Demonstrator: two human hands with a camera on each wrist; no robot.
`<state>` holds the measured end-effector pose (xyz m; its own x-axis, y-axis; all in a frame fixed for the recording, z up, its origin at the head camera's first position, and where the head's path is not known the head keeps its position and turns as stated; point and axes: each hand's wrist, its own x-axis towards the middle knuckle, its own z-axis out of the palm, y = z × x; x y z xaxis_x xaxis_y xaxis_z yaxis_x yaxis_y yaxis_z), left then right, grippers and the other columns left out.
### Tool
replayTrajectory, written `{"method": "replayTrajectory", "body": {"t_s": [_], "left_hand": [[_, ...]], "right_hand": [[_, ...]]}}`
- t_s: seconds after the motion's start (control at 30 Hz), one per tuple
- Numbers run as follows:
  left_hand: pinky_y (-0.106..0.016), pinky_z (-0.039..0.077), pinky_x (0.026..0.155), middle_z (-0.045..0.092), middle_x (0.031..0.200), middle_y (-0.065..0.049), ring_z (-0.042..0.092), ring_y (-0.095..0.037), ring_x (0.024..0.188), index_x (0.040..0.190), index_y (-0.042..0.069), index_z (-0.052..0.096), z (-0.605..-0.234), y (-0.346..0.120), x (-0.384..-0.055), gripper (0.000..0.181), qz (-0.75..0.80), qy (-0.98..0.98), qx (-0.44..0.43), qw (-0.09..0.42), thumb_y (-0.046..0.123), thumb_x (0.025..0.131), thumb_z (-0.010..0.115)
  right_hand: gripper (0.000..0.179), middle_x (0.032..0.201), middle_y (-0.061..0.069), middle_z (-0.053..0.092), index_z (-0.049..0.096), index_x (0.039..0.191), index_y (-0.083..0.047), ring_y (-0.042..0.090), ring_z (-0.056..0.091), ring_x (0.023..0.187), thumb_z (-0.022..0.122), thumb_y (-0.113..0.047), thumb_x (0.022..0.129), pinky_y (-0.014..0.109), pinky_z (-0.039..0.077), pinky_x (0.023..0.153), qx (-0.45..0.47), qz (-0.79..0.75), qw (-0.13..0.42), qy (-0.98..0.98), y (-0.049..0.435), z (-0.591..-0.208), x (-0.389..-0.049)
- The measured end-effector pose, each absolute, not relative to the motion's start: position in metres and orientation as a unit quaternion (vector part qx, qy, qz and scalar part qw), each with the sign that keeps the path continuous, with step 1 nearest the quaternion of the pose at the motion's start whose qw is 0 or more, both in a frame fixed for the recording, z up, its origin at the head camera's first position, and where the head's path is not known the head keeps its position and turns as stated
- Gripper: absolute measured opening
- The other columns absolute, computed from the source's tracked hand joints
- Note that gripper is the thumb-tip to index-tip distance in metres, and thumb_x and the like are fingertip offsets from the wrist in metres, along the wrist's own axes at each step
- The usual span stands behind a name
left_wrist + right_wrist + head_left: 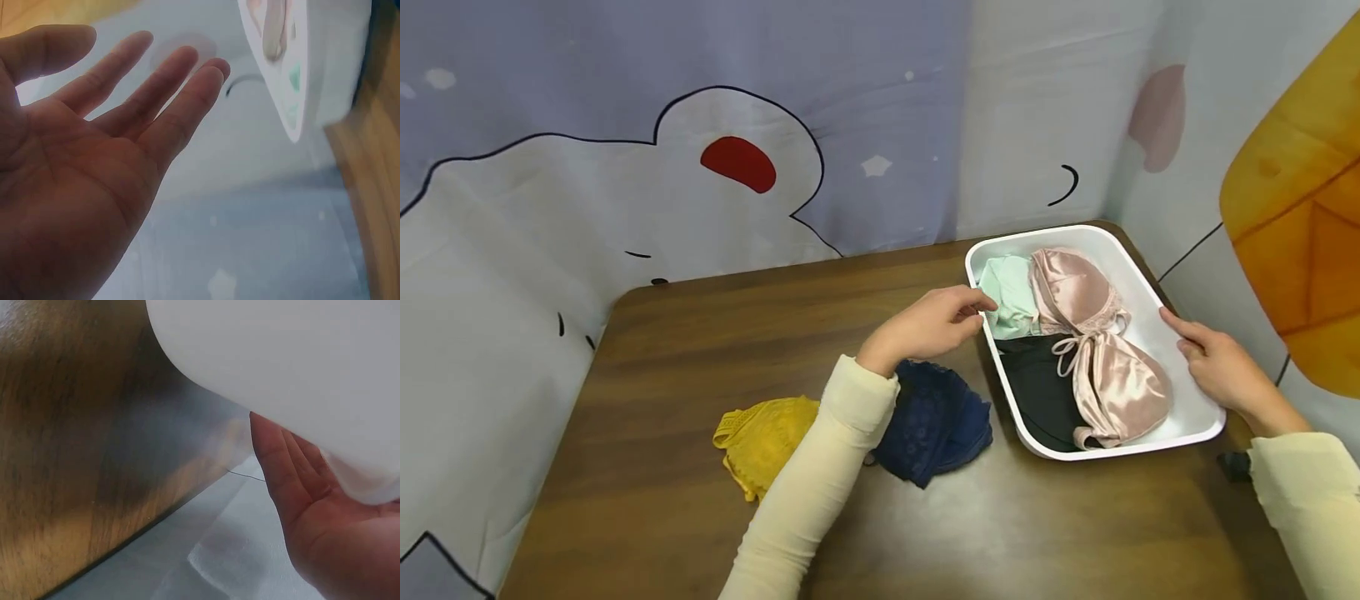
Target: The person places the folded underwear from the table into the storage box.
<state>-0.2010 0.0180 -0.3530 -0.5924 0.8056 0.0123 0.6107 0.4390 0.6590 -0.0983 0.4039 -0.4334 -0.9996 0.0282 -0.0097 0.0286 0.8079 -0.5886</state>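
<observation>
A white plastic tray [1138, 292] stands at the back right of the table. Inside it lie a pink satin bra [1120, 387], a mint green folded garment [1009, 292] and a black folded garment [1037, 392]. My left hand [928, 329] hovers by the tray's left rim, its fingertips overlapping the mint garment in the head view. In the left wrist view that hand [119, 137] has loosely spread fingers and holds nothing. My right hand [1228, 375] grips the tray's right rim; the right wrist view shows its fingers [275, 456] against the tray's outer underside.
A navy lace bra [925, 425] lies on the wooden table [685, 350], left of the tray and partly behind my left forearm. Further left is a yellow lace bra [767, 437]. A printed curtain [887, 100] hangs along the table's back and right edges.
</observation>
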Motion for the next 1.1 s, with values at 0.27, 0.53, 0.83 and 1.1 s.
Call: {"method": "replayTrajectory", "body": {"t_s": [0.27,0.53,0.83,1.1], "left_hand": [[-0.027,0.043,0.089,0.058,0.119,-0.003,0.055,-0.013,0.106,0.125,0.008,0.057,-0.345,-0.039,-0.204,0.029,0.352,0.852,0.366,0.126,0.015,0.098,0.048],[-0.038,0.042,0.094,0.057,0.123,-0.006,0.054,-0.020,0.110,0.127,0.008,0.055,-0.348,-0.132,-0.201,0.031,0.343,0.896,0.258,0.116,0.016,0.097,0.053],[-0.053,0.039,0.092,0.053,0.124,-0.019,0.047,-0.038,0.115,0.118,0.005,0.055,-0.370,-0.223,-0.183,0.034,0.282,0.930,0.151,0.183,0.027,0.093,0.061],[-0.049,0.041,0.087,0.051,0.122,-0.021,0.047,-0.038,0.114,0.108,0.005,0.047,-0.399,-0.249,-0.161,0.041,0.286,0.915,0.133,0.250,0.033,0.088,0.068]], "right_hand": [[0.046,0.133,0.043,0.030,0.030,0.147,-0.010,0.061,0.031,0.117,0.034,-0.009,0.101,0.068,0.027,0.089,0.021,-0.306,0.003,0.952,0.408,-0.436,-0.097],[0.046,0.131,0.044,0.032,0.029,0.147,-0.009,0.060,0.034,0.115,0.035,-0.008,0.101,0.067,0.029,0.086,0.006,-0.301,-0.001,0.954,0.406,-0.436,-0.096],[0.047,0.134,0.042,0.029,0.027,0.147,-0.011,0.060,0.031,0.118,0.033,-0.009,0.101,0.069,0.025,0.090,0.008,-0.314,0.000,0.949,0.407,-0.433,-0.096],[0.047,0.134,0.043,0.029,0.028,0.147,-0.013,0.061,0.032,0.117,0.034,-0.009,0.100,0.069,0.025,0.089,0.011,-0.310,0.000,0.951,0.407,-0.435,-0.096]]}}
